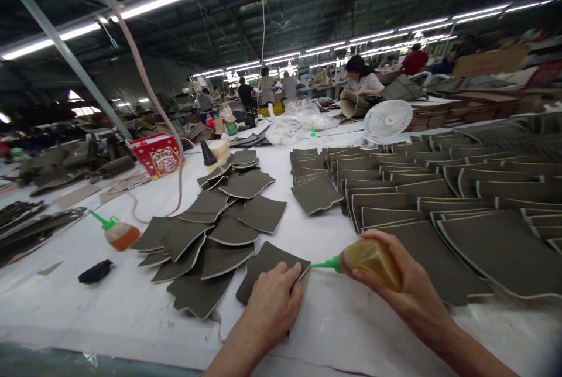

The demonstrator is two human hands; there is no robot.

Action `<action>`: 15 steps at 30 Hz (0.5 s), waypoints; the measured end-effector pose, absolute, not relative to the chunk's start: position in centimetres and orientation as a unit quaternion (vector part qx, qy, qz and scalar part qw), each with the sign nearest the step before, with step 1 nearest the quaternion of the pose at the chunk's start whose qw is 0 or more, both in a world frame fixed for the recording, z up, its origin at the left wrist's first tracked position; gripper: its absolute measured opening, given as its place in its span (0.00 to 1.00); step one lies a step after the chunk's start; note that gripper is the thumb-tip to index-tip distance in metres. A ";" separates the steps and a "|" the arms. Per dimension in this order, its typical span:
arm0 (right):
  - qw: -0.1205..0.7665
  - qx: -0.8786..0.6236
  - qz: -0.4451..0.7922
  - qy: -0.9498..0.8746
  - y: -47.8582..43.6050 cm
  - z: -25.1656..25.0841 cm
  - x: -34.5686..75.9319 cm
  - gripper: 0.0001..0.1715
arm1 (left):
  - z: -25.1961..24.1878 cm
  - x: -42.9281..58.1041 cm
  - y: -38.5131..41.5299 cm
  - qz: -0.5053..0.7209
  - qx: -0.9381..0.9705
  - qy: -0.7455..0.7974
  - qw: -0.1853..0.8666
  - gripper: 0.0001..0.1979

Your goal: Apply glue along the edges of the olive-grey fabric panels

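Note:
My right hand (406, 274) is wrapped round a squeeze bottle (373, 260) of amber liquid, probably glue, held on its side. Its green nozzle tip meets the right edge of a dark grey-green panel (267, 263) with a pale rim. My left hand (274, 301) grips that same panel near this edge, index finger lying along the top; the thumb is hidden. Left of it, similar loose panels (228, 228) overlap in a heap. To the right, many more panels (496, 248) stand in overlapping rows.
A second green-tipped bottle (120, 235) and a black cloth-like lump (95, 271) lie at the left. Behind are a red box (157, 156), a hanging hose (180, 166), a white fan (387, 119) and clear plastic (292, 125). Several people work farther back.

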State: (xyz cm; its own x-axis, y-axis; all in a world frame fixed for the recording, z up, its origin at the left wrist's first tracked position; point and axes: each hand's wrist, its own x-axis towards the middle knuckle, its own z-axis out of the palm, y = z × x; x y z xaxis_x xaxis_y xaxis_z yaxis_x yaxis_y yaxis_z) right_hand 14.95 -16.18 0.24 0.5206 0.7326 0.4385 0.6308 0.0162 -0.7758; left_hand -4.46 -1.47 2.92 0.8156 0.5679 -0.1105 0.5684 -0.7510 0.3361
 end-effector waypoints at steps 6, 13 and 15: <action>0.513 -0.697 0.124 -0.486 -16.9 0.1 14.3 0.28 | 2.6 -4.6 -1.4 0.013 0.932 0.299 0.205 0.23; 0.539 -0.700 0.150 -0.443 -17.4 -0.6 13.6 0.30 | 2.4 -4.6 -1.3 0.007 0.931 0.305 0.202 0.25; 0.541 -0.690 0.174 -0.448 -17.5 -1.0 13.2 0.29 | 2.3 -4.7 -1.3 0.005 0.929 0.310 0.202 0.26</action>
State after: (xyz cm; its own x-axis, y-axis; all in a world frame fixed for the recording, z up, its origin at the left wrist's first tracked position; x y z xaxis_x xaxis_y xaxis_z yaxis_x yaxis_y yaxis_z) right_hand 13.20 -17.54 -0.99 0.5379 0.8069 0.2440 0.4295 -0.0133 -0.9030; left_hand -4.66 -1.30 2.32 0.8081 0.5774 -0.1169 0.5737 -0.7262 0.3788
